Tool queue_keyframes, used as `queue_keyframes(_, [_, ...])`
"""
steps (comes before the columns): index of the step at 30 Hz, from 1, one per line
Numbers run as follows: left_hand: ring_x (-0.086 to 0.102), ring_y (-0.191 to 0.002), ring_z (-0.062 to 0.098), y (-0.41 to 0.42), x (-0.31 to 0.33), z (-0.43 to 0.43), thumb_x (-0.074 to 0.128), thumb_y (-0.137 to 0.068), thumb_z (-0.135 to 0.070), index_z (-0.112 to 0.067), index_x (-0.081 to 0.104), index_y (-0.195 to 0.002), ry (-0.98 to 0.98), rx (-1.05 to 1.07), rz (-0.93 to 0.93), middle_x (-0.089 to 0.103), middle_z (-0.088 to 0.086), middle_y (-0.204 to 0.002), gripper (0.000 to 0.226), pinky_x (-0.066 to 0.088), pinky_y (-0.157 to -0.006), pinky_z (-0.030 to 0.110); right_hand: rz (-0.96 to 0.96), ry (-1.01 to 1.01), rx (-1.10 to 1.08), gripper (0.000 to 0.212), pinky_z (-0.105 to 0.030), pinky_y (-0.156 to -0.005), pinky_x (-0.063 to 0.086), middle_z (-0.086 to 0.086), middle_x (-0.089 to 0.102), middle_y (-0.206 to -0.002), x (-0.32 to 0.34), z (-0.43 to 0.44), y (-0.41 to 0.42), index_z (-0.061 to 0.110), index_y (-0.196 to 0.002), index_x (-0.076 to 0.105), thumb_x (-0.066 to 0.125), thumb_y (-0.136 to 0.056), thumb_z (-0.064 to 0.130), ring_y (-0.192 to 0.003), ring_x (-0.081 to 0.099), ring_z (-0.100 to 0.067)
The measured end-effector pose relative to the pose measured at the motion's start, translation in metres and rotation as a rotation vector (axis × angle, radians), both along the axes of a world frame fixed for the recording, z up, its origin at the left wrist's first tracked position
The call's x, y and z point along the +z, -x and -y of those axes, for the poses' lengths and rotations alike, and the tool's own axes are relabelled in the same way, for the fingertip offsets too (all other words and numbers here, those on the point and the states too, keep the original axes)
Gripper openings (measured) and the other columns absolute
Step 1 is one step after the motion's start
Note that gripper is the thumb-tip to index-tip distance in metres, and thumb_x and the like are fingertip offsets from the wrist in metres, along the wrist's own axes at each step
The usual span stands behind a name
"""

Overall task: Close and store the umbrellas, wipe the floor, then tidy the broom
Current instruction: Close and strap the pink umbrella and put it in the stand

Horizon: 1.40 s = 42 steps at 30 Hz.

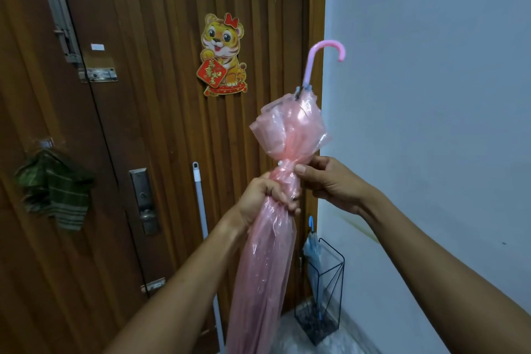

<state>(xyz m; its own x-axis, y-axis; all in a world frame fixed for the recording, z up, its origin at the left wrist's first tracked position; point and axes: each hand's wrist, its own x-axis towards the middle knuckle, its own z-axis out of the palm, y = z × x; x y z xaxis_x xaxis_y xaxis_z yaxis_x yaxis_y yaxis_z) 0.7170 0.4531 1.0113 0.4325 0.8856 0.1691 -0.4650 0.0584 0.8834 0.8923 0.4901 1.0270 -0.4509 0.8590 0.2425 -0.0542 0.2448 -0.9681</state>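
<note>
A pink translucent umbrella (267, 253) is folded and held upright in front of the wooden door, its curved pink handle (324, 52) at the top. My left hand (267, 198) grips the bunched canopy around its middle. My right hand (330, 181) pinches the canopy just above, at the strap with a white snap. A blue umbrella (311, 247) stands closed in a black wire stand (330, 290) on the floor by the wall. A white broom pole (201, 210) leans against the door.
The brown wooden door (149, 66) fills the left, with latches, a metal lock plate (143, 201) and a tiger sticker (222, 54). A green checked cloth (54, 190) hangs on a hook at left. A pale wall (431, 95) is on the right.
</note>
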Motion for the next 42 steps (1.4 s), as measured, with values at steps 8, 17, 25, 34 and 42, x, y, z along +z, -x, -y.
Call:
queue_keyframes(8, [0.065, -0.099, 0.038, 0.008, 0.001, -0.006, 0.060, -0.070, -0.020, 0.006, 0.057, -0.112, -0.182, 0.254, -0.563, 0.061, 0.031, -0.111, 0.049, 0.053, -0.089, 0.045, -0.060, -0.135, -0.194, 0.021, -0.012, -0.051, 0.040, 0.014, 0.061, -0.056, -0.006, 0.005, 0.002, 0.004, -0.104, 0.073, 0.068, -0.095, 0.022, -0.048, 0.052, 0.001])
queue_keyframes(17, [0.063, -0.076, 0.010, -0.019, -0.029, -0.012, 0.069, -0.077, 0.002, -0.014, 0.054, -0.114, -0.229, 0.712, -0.617, 0.063, 0.002, -0.091, 0.043, 0.049, -0.056, 0.016, 0.200, -0.249, -0.304, 0.017, -0.027, -0.064, 0.042, -0.004, 0.062, -0.069, 0.001, 0.007, 0.026, 0.008, -0.093, 0.077, 0.079, -0.084, 0.023, -0.064, 0.052, -0.012])
queue_keyframes(25, [0.041, -0.052, 0.017, 0.001, -0.016, -0.003, 0.044, -0.048, 0.003, -0.003, 0.050, -0.079, -0.190, 0.398, -0.297, 0.044, 0.001, -0.059, 0.032, 0.040, -0.050, 0.029, 0.004, -0.167, -0.269, 0.018, -0.030, -0.076, 0.056, -0.013, 0.077, -0.086, 0.002, 0.012, 0.010, 0.004, -0.089, 0.079, 0.085, -0.075, 0.015, -0.078, 0.067, -0.020])
queue_keyframes(34, [0.057, -0.055, 0.026, 0.004, -0.006, 0.003, 0.036, -0.052, -0.015, 0.003, 0.056, -0.089, -0.053, -0.154, -0.060, 0.054, 0.011, -0.058, 0.046, 0.049, -0.078, 0.042, -0.157, 0.019, 0.011, 0.013, -0.016, -0.050, 0.047, -0.007, 0.065, -0.068, 0.006, 0.017, 0.012, 0.007, -0.072, 0.068, 0.077, -0.076, 0.014, -0.053, 0.058, -0.013])
queue_keyframes(42, [0.055, -0.112, 0.008, -0.001, -0.013, 0.014, 0.066, -0.090, -0.018, -0.029, 0.030, -0.130, -0.321, 0.329, -0.568, 0.050, -0.005, -0.131, 0.055, 0.050, -0.088, 0.027, -0.008, -0.241, -0.525, 0.015, -0.028, -0.065, 0.058, -0.002, 0.075, -0.067, 0.001, 0.020, 0.025, 0.013, -0.070, 0.078, 0.090, -0.071, 0.020, -0.065, 0.073, -0.015])
